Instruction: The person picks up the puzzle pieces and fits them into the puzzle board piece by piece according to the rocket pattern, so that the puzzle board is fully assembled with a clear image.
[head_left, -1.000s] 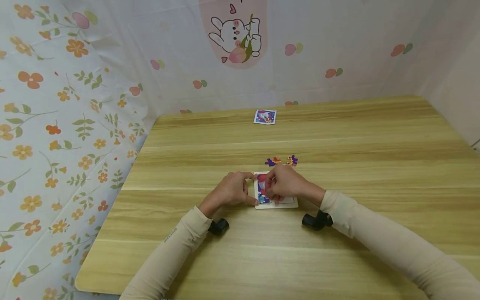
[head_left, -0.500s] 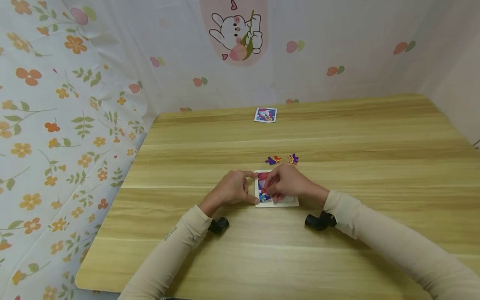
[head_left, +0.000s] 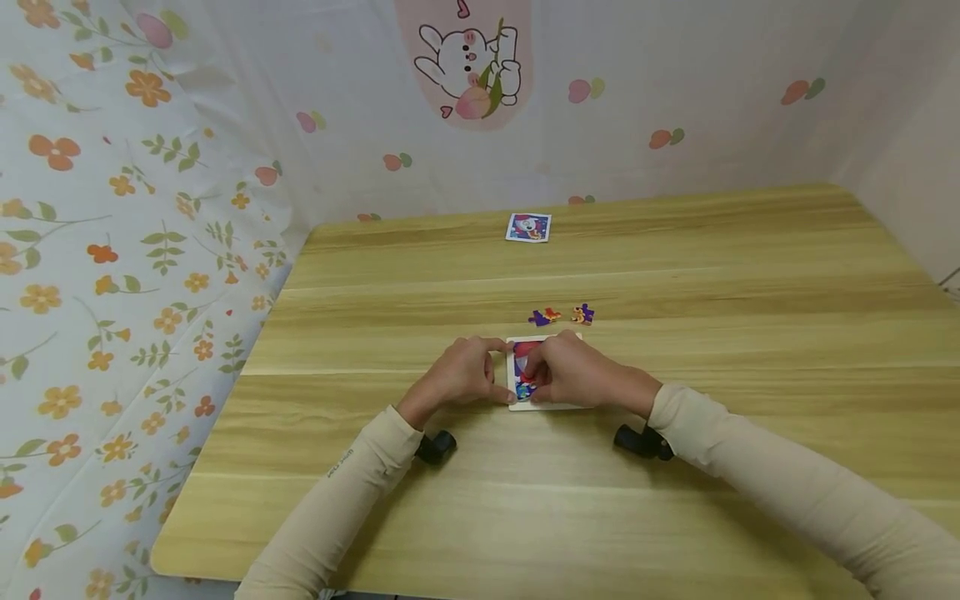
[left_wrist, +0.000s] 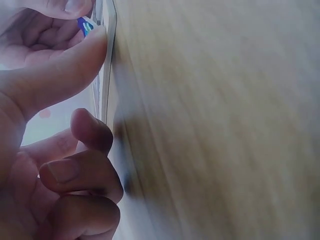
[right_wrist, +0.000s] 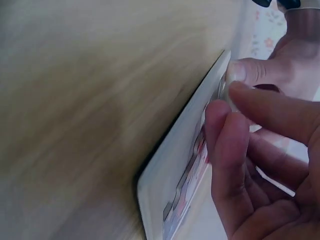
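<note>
A small puzzle board [head_left: 512, 375] with a pale rim lies in front of me, its left part filled with red, purple and blue pieces. My left hand [head_left: 459, 372] steadies its left edge, index finger at the far corner and thumb at the near one. Over the board's middle, my right hand [head_left: 579, 372] has thumb and fingers drawn together. In the left wrist view, a blue-and-purple puzzle piece [left_wrist: 86, 26] stands tilted at the right hand's fingers, close to my left thumb. My right hand hides the board's right part.
Two loose puzzle pieces, one purple and orange [head_left: 543, 317] and another purple and yellow [head_left: 582, 314], lie just beyond the board. Farther back is a square picture card [head_left: 528, 227]. A patterned cloth [head_left: 345, 108] hangs behind the wooden table [head_left: 712, 333].
My right thumb has moved left toward the board's near-left part, and the right fingers have spread slightly over the blue area. The left hand holds its place at the edge.
</note>
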